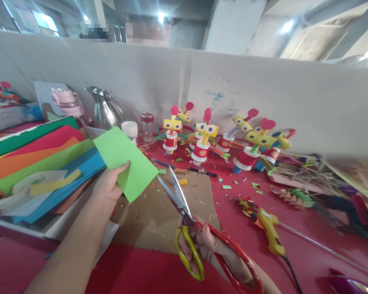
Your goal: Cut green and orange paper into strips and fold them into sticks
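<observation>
My left hand [112, 181] is closed on a rectangle of light green paper [131, 157], thumb on its near face and fingers hidden behind. In my right hand [207, 241] is a pair of scissors [184, 208] with one yellow and one red handle. The blades are parted and point up and away, their tips close to the paper's right corner. Whether the tips touch the paper I cannot tell. Beneath both lies a brown cardboard sheet [153, 220] with small scraps and several coiled paper strips, including a yellow coil [182, 182].
Stacked coloured paper [64, 163] fills the left. Behind stand a steel jug [106, 110], a lidded glass jar [147, 127] and several paper-cup figures [200, 149]. To the right lie a yellow glue gun [271, 232] with its cord and a heap of thin sticks [306, 175].
</observation>
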The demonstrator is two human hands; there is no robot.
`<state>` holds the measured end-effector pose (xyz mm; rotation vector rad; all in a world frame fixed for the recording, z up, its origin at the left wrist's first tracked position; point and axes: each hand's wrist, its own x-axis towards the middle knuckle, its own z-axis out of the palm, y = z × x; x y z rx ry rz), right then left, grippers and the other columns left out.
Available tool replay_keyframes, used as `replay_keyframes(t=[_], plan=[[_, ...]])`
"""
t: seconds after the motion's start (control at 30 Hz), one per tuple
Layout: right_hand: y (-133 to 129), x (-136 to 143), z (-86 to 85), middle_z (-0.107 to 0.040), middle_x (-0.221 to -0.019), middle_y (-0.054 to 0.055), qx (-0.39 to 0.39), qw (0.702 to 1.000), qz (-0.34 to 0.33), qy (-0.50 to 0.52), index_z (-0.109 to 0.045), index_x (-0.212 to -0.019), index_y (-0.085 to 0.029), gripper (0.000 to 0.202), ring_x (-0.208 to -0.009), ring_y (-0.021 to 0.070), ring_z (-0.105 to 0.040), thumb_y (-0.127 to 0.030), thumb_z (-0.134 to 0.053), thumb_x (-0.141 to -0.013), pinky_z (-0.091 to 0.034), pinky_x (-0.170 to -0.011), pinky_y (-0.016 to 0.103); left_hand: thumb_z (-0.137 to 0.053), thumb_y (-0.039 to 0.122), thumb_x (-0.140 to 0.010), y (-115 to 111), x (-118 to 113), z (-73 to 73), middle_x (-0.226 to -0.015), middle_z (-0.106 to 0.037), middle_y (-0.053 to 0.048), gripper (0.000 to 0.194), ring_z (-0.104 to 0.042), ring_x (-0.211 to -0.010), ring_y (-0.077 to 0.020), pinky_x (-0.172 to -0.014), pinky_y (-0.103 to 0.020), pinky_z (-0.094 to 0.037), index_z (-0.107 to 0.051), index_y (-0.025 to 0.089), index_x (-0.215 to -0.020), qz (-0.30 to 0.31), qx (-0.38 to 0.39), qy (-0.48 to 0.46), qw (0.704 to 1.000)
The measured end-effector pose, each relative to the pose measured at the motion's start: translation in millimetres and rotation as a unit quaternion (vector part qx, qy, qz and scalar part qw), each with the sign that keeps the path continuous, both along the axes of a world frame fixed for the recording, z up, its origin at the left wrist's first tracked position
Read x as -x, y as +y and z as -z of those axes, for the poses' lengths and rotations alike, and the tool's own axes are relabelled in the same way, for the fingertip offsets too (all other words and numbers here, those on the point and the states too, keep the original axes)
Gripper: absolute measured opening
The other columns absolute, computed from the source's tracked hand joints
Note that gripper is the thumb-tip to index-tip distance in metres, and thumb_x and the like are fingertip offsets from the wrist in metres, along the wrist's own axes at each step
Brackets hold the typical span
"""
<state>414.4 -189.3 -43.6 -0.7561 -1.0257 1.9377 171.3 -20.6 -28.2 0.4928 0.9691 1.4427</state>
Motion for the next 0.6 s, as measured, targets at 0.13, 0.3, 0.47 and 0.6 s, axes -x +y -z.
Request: replay_keyframes(t=[0.13,0.3,0.47,0.6], plan=[[1.4,-0.5,2.5,-0.057,-0.083,0.004,-0.01,1.0,-0.008,-0.003,-0.054,-0.117,-0.022,0.063,-0.06,0.0136,-0.051,-0.071,-0.058,-0.078,-0.041,-0.053,0.027,-0.061,0.001,-0.082,-0.6,-0.5,-0.6,-0.08,-0.077,-0.007,0.032,-0.073,-0.064,-0.0178,-0.071,-0.031,-0.062,-0.068,0.014,-0.11,0.002,0.006,0.007,1.0],[1.7,-1.9,8.4,-0.058,-0.083,0.004,-0.022,1.0,-0.008,0.003,-0.051,-0.119,-0.02,0.059,-0.062,0.0128,-0.052,-0.068,-0.054,-0.084,-0.041,-0.053,0.025,-0.064,0.002,-0.08,0.6,2.8,1.8,-0.084,-0.077,-0.007,0.032,-0.073,-0.064,-0.0182,-0.073,-0.032,-0.062,-0.069,0.015,-0.109,0.024,0.001,-0.001,1.0],[2.3,-0.2,11.1,-0.057,-0.082,0.004,-0.02,0.999,-0.013,0.029,-0.051,-0.117,-0.021,0.053,-0.06,0.0123,-0.052,-0.065,-0.053,-0.087,-0.041,-0.051,0.024,-0.067,0.001,-0.076,-2.1,0.6,-0.1,-0.085,-0.077,-0.007,0.036,-0.073,-0.066,-0.0199,-0.074,-0.035,-0.062,-0.069,0.017,-0.109,0.041,-0.003,0.008,0.999],[4.1,6.5,15.2,-0.057,-0.081,0.004,-0.014,0.998,-0.013,0.06,-0.049,-0.118,-0.02,0.058,-0.058,0.0131,-0.053,-0.068,-0.05,-0.085,-0.042,-0.05,0.024,-0.071,0.001,-0.071,-12.0,-12.7,-2.9,-0.092,-0.076,-0.01,0.038,-0.074,-0.075,-0.0244,-0.074,-0.037,-0.063,-0.07,0.015,-0.106,0.076,-0.029,0.013,0.997]])
